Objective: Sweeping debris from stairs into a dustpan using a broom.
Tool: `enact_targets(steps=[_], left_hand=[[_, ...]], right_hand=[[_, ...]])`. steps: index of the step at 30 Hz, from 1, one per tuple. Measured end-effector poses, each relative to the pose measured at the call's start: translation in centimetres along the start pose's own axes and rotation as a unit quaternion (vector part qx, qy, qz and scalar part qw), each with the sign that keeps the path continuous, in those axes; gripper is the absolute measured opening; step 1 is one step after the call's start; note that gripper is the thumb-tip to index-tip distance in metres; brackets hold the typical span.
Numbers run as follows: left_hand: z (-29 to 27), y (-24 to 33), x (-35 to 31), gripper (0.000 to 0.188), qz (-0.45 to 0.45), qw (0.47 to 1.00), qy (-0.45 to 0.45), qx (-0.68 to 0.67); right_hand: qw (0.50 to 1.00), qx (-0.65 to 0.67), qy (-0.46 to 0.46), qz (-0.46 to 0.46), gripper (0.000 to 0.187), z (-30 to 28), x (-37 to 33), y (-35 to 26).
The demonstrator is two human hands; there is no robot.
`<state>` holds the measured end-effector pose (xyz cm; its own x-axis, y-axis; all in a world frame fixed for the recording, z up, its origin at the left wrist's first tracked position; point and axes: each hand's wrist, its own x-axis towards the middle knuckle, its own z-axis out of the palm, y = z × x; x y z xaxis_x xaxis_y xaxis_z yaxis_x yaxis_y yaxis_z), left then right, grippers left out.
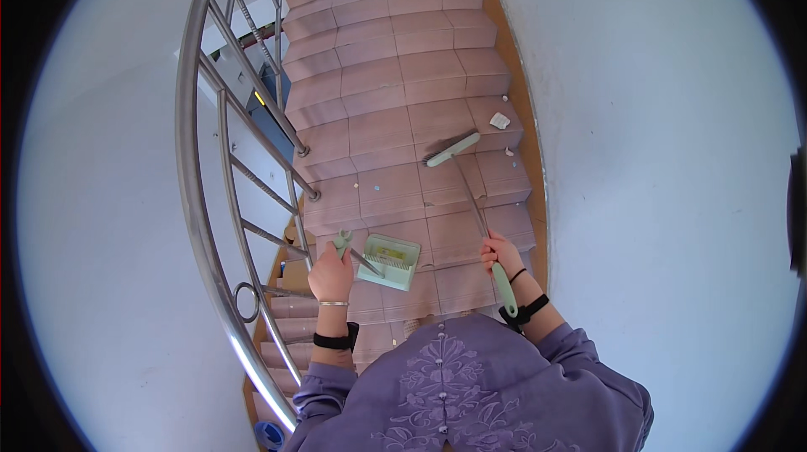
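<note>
My right hand (pixel 501 254) is closed round the handle of a broom (pixel 468 191) with a pale green grip and a thin metal shaft. Its pale green head with dark bristles rests on a stair tread ahead, tilted. My left hand (pixel 332 272) is wrapped round the green top of a dustpan's handle. The pale green dustpan (pixel 403 275) sits on a nearer tread, just right of that hand, with a comb-like ridge and a yellow-green label inside. A crumpled white paper scrap (pixel 499 121) lies on the stairs beyond the broom head, near the right wall.
Pinkish tiled stairs (pixel 370 141) rise ahead and continue down at the lower left. A curved metal railing (pixel 190 133) runs along the left. A white wall (pixel 656 158) stands on the right. Small bits of litter (pixel 377 188) dot the treads. A blue round object (pixel 270 435) shows at the bottom left.
</note>
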<state>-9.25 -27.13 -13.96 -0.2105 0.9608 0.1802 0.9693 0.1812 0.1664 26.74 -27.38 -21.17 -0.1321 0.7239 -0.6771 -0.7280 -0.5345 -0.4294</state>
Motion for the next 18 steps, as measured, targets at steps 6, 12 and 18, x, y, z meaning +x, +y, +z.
enact_targets(steps=[6, 12, 18], left_hand=[[0.3, 0.0, -0.3, 0.028, -0.003, 1.0, 0.0, 0.002], [0.0, -0.1, 0.0, 0.028, 0.002, 1.0, -0.003, 0.01], [-0.1, -0.1, -0.5, 0.028, 0.002, 1.0, 0.006, 0.006]], right_hand=[[0.996, -0.071, -0.042, 0.018, 0.037, 1.4, -0.5, 1.2], [0.988, -0.045, -0.115, 0.095, 0.035, 3.8, 3.1, 2.4], [0.985, 0.097, -0.112, 0.087, 0.035, 0.7, 3.8, 1.5]])
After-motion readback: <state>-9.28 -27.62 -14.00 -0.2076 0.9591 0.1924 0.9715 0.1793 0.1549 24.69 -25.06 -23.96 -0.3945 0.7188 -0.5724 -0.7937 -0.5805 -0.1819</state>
